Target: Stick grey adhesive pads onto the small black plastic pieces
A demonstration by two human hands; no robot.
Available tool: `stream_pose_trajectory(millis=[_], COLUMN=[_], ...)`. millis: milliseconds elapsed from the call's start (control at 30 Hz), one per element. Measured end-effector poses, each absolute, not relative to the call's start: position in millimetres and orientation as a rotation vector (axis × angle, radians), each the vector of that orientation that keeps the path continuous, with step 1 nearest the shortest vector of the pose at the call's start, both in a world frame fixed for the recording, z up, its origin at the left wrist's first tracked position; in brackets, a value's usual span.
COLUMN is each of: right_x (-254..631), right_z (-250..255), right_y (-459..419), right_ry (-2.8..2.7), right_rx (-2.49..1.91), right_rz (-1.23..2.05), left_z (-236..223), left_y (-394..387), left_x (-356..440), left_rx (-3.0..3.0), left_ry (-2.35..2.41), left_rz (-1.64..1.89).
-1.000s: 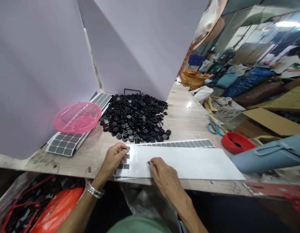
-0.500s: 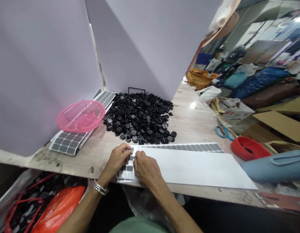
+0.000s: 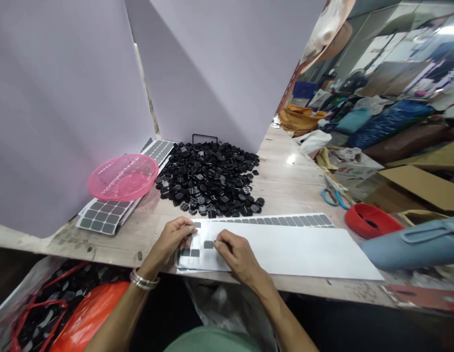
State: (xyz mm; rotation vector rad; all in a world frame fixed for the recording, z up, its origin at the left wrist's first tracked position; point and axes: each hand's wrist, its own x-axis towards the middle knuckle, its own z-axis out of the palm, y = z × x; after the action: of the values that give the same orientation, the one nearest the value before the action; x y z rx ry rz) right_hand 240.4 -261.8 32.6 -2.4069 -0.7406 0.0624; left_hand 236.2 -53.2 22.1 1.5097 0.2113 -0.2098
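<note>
Right hand is pinching a grey pad by its right edge, over the left part of the white sheet. Left hand is curling its fingers at the sheet's left end; can't tell if they're gripping anything. Risks: pad creasing if the one-edge pinch is twisting it; sheet skidding if nothing's pinning it; black pieces, lying just beyond, straying onto it if knocked.

White marks on the black pieces and red print on the white box, all unreadable.
</note>
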Motion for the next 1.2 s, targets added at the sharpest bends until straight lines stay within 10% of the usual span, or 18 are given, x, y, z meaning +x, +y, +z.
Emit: stream_pose_trajectory(millis=[267,533,767,1200], right_x=[197.9,188.4,188.4,183.5], right_z=[23.1,20.5,24.8,19.8], right_y=[-324.1,-331.4,-323.9,-315.9], right_ry=[-0.374,-0.337,-0.301,-0.097], right_rx=[-2.074,-2.119,-2.123,-1.872], right_rz=[0.204,0.229,0.268,0.240], left_z=[46.6,58.7,37.8,24.7], left_y=[-87.3,-93.4,-46.6,-43.1], left_x=[184.0,183.2,269.1,267.5], left_rx=[1.774,1.937,2.527,1.887], left_ry=[-0.389,-0.499,0.120,0.155], left_rz=[-0.880,-0.776,0.176,0.023])
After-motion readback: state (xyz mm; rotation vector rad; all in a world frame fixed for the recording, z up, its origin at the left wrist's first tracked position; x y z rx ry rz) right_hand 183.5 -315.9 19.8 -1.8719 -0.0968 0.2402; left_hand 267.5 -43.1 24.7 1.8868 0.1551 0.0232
